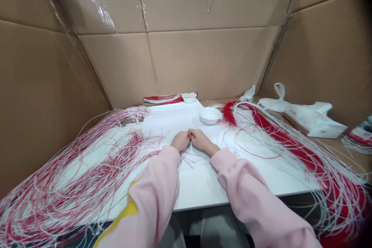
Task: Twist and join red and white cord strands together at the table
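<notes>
The left hand (180, 141) and right hand (200, 139) meet above the white tabletop (200, 186), fingers bent inward; whether they pinch a strand we cannot tell. Thin red strands (188, 162) lie just on their near side. For such fine work, we judge, both wrists should stay steady and each strand be kept apart from its neighbours. At left we note the red-and-white bundle (95, 174), its loose ends straying towards the hands, a likely snag; at right, the red-and-white hank (270, 128). The white bowl (210, 115) beyond the right hand could be knocked.
</notes>
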Demonstrator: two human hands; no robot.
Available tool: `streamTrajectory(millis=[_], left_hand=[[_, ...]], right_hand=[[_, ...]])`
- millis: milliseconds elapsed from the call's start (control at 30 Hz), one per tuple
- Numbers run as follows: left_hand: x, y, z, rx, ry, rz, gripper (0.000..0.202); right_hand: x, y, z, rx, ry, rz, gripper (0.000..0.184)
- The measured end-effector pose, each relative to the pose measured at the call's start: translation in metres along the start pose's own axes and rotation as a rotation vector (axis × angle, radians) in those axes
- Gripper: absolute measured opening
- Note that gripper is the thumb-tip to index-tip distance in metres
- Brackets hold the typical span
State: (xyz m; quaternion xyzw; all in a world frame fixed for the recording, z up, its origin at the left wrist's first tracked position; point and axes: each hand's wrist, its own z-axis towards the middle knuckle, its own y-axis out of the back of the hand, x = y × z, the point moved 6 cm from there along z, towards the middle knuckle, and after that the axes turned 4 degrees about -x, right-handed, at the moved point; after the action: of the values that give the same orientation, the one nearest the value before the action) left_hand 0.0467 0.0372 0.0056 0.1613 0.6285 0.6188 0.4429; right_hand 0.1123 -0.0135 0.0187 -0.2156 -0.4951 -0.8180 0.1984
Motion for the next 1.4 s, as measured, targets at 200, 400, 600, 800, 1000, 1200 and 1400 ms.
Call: streamTrajectory(millis=[200,400,600,800,1000,1200,1400], left_hand=[[0.001,-0.001,0.001,-0.002,0.000,-0.002,0.030],[0.001,0.000,0.000,0.000,0.008,-0.009,0.030],[-0.001,0.001,-0.001,0.007,0.001,-0.018,0.028],[-0.007,0.002,-0.005,0.043,-0.054,-0.027,0.026],[-0.010,0.002,-0.005,0.043,-0.075,-0.044,0.024],[-0.010,0.000,-0.001,0.028,-0.100,-0.056,0.024],[-0.011,-0.003,-0.001,0.027,-0.115,-0.044,0.024]], right_hand=[[-0.001,-0.001,0.001,-0.002,0.007,-0.010,0.021],[-0.003,-0.003,0.000,-0.001,0.027,-0.035,0.020],[0.002,0.005,0.002,-0.037,0.092,-0.110,0.016],[-0.017,0.085,0.009,-0.377,0.037,-0.231,0.018],[-0.102,0.142,-0.011,-0.616,-0.324,-0.542,0.022],[-0.147,0.114,-0.007,-0.424,-0.379,-0.599,0.027],[-0.161,0.104,0.004,-0.297,-0.473,-0.633,0.038]])
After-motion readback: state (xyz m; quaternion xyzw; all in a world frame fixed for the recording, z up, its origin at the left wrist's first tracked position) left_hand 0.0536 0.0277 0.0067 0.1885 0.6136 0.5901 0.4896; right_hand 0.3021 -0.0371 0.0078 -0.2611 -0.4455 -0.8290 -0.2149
